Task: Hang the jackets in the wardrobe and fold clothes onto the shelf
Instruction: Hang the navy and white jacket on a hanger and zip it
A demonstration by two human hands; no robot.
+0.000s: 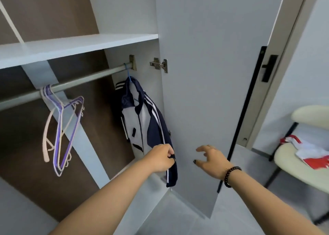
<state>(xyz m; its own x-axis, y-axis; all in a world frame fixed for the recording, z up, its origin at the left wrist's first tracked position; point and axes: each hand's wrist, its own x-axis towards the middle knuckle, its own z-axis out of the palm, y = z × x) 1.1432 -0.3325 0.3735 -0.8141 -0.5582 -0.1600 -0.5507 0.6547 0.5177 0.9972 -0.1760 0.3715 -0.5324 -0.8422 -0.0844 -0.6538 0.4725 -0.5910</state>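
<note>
head view: a navy and white zip-up track jacket with white stripes down the sleeves hangs on a thin blue wire hanger at the far right end of the grey metal wardrobe rail, close against the wardrobe's white side wall. the left hand reaches in and pinches the dark lower edge of the jacket's sleeve between thumb and curled fingers, drawing the cloth out toward the open white wardrobe door. the right hand hovers just beside it in front of the door, fingers spread and loosely bent, holding nothing; a dark beaded bracelet circles its wrist. further left on the rail hangs a bunch of bare purple and white plastic hangers, well apart from the jacket. a white shelf board sits above the rail. at the right edge, a red and white garment lies on the seat of a pale cream padded chair.
</note>
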